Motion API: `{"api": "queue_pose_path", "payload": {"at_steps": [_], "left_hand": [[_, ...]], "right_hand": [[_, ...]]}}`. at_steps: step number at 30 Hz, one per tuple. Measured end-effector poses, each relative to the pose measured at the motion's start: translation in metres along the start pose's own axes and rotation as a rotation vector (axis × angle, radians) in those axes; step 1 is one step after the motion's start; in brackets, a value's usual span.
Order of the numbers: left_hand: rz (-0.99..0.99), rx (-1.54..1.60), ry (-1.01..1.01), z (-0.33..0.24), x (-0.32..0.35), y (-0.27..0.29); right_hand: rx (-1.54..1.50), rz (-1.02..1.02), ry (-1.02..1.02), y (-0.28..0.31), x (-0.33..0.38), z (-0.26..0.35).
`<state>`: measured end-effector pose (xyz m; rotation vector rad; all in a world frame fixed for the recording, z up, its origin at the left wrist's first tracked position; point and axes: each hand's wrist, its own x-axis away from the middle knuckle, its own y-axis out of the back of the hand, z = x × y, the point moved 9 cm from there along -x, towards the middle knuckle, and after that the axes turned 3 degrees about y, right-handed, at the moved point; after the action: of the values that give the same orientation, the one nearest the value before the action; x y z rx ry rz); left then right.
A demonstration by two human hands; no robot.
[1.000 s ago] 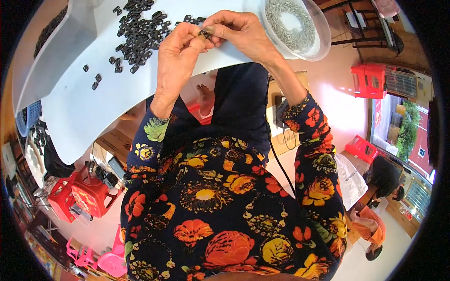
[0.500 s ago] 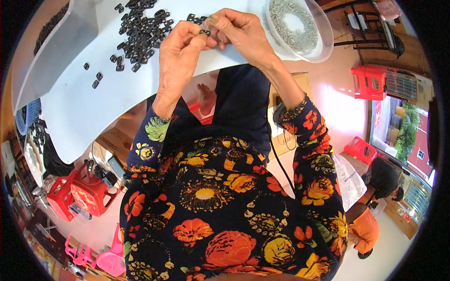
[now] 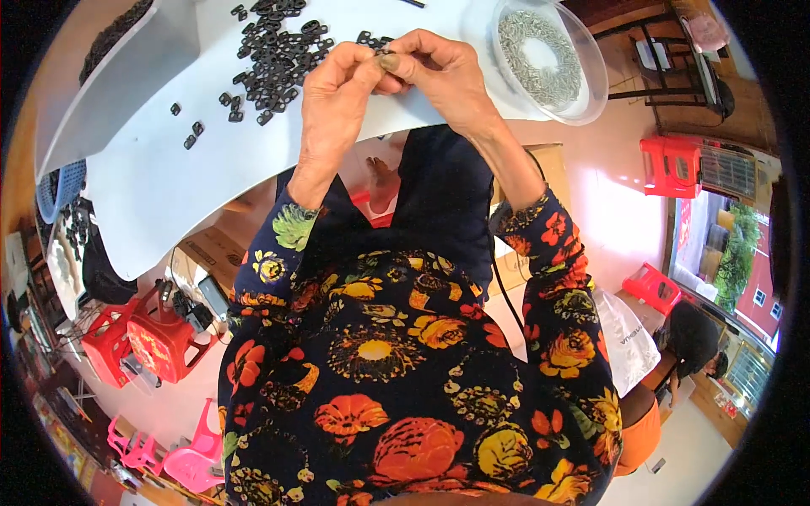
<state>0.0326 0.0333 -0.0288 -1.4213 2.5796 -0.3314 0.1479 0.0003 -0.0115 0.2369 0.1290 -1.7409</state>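
Above the near edge of the white table, my hands meet fingertip to fingertip. Between the thumb and fingers of my left hand [image 3: 336, 101] is a small black plastic part [image 3: 382, 52], mostly hidden by the fingertips. My right hand [image 3: 447, 83] is closed too, its thumb pressing against the same part; whether it also pinches a tiny metal piece cannot be seen. A loose pile of similar black parts [image 3: 278, 63] lies left of my hands. To the right, a clear plastic bowl [image 3: 597, 52] holds many small silvery metal pieces [image 3: 540, 63].
The white table [image 3: 160, 185] curves along the front, with a raised edge at left. A blue basket [image 3: 69, 190] and red stools [image 3: 164, 337] are at left, pink chairs [image 3: 194, 460] lower left. Behind on the right, a person [image 3: 688, 337] bends near a red stool [image 3: 650, 288].
My hands have drawn closer together, and the right thumb now covers most of the black part. The whole view has shifted slightly, and the person at right has moved.
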Motion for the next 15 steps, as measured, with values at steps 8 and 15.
{"api": "queue_pose_path", "payload": {"at_steps": [8, 15], "left_hand": [[-0.058, -1.171, -0.67, -0.091, -0.029, 0.027], [0.254, -1.537, -0.417, -0.05, -0.072, 0.045]], "right_hand": [[-0.258, -0.031, -0.102, 0.006, 0.004, -0.002], [-0.192, -0.034, -0.044, 0.006, 0.005, 0.003]]}}
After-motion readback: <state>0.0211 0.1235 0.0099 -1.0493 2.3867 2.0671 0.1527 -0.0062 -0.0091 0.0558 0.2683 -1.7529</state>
